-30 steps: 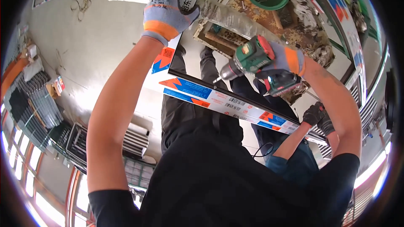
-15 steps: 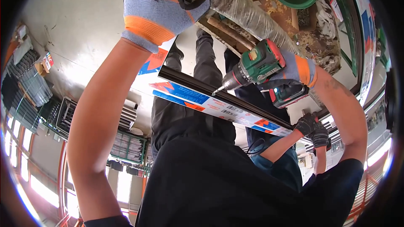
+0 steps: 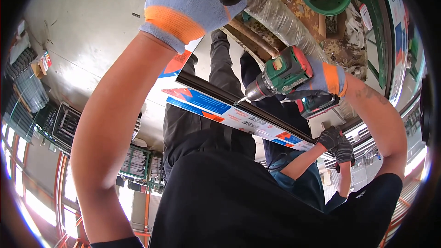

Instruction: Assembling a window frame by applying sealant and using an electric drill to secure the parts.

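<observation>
At far left, dark stacked profiles (image 3: 27, 94) are lying along the workshop floor. The left hand (image 3: 188, 4), in a grey glove with an orange cuff, is clasping the left bar of the frame (image 3: 206, 89) near the upper edge of view. Its thumb is lying against the bar's right side; the fingers are running out of view, so how tightly they are closing cannot be told. The frame's near bar is slanting down to the right across the person's front, dark on its inner side and wearing blue, orange and white film (image 3: 202, 102) on its outer face.

The drill bit (image 3: 243, 99) is pointing left and down at this dark bar – whether its tip is touching cannot be told. Beyond, a plastic-wrapped bar (image 3: 282, 16) is lying beside a green bowl (image 3: 343, 1) that is holding screws. The right hand (image 3: 324, 78) is closing around the handle of the green-and-red drill (image 3: 285, 71); its trigger finger is hiding from view. Lower right, a co-worker's dark-gloved hands (image 3: 336, 146) are staying together beside the near bar's far end.
</observation>
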`<state>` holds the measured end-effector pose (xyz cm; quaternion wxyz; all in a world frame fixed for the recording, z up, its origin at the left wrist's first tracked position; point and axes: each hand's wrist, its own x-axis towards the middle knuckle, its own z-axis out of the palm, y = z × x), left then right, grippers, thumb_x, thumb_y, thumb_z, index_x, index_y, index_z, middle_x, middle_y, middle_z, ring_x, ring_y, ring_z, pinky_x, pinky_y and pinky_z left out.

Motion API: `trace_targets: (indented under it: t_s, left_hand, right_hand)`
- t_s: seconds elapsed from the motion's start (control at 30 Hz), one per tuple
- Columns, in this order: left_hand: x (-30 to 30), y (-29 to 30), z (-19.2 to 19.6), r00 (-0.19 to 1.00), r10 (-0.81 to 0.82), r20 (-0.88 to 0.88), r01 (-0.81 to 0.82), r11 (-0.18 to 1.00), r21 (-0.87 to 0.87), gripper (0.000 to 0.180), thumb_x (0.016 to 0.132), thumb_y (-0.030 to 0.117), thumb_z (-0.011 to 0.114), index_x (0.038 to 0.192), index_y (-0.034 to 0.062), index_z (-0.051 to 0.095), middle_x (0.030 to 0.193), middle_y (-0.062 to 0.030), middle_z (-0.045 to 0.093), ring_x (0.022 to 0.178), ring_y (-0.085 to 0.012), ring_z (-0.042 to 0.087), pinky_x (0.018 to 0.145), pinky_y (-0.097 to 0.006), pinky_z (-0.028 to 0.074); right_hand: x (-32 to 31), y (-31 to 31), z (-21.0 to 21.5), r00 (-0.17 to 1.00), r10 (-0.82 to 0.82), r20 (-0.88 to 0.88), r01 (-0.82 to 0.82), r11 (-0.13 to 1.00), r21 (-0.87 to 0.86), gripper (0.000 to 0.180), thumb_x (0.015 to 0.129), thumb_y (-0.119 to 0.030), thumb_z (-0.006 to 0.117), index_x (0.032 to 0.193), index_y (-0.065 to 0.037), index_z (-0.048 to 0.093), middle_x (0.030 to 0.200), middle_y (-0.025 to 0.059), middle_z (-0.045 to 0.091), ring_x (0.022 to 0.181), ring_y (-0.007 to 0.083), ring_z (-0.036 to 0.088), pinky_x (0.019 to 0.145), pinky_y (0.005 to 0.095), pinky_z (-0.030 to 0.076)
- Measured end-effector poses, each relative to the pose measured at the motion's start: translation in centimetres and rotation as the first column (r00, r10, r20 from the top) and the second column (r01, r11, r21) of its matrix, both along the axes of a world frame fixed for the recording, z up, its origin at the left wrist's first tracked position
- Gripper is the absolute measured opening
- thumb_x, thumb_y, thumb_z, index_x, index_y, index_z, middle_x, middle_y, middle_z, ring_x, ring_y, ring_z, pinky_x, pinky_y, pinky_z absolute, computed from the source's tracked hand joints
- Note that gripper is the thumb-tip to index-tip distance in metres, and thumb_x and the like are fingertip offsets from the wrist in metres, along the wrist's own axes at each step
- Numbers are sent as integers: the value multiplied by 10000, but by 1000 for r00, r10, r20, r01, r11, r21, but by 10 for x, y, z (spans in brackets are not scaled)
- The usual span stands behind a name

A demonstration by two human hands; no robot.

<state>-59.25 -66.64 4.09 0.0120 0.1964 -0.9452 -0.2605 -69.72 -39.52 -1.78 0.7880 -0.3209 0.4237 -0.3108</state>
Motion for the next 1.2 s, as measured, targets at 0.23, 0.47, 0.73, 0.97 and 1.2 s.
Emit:
trace_targets:
  t_s: [0.23,0.47,0.73,0.97,1.2]
  left_hand:
    - [2,-2,1,999,9,31,-10,1000,9,857,687,265,721,1440,109,342,1268,-263,470,1068,-402,557,871,-444,498]
    - [3,-3,1,996,-44,75,47,998,-36,799,720,327,719,1408,71,402,1237,-300,468,1029,-392,581,863,-421,499]
    - [9,-6,-6,998,-59,27,62,993,-105,836,750,352,702,1443,67,332,1242,-296,456,1004,-383,596,846,-417,509]
    - [25,-8,-23,958,-122,-261,51,963,-264,822,758,339,691,1431,31,333,1241,-288,455,945,-364,624,806,-396,529]
    - [3,-4,-6,994,-71,77,79,992,-97,733,762,331,682,1353,-16,422,1211,-290,490,986,-346,616,809,-395,523]
  right_hand:
    - [-6,-3,2,996,89,5,-89,996,9,598,737,-130,803,1274,-92,541,1263,57,578,1166,181,541,1034,331,398]
    - [-9,-15,30,997,76,13,-77,966,248,602,738,-138,809,1276,-86,543,1238,62,592,1146,173,543,1027,335,403]
    - [-14,-23,30,983,161,-92,-145,976,161,605,743,-151,808,1264,-51,516,1235,80,591,1104,157,558,979,317,433]
    - [-20,-47,27,972,232,-29,-221,953,209,601,725,-118,812,1243,-46,517,1135,53,643,1003,117,584,922,300,462]
    - [-20,-42,31,977,209,-35,-179,903,390,661,690,-115,840,1250,-41,496,1152,53,622,1021,112,557,921,303,457]
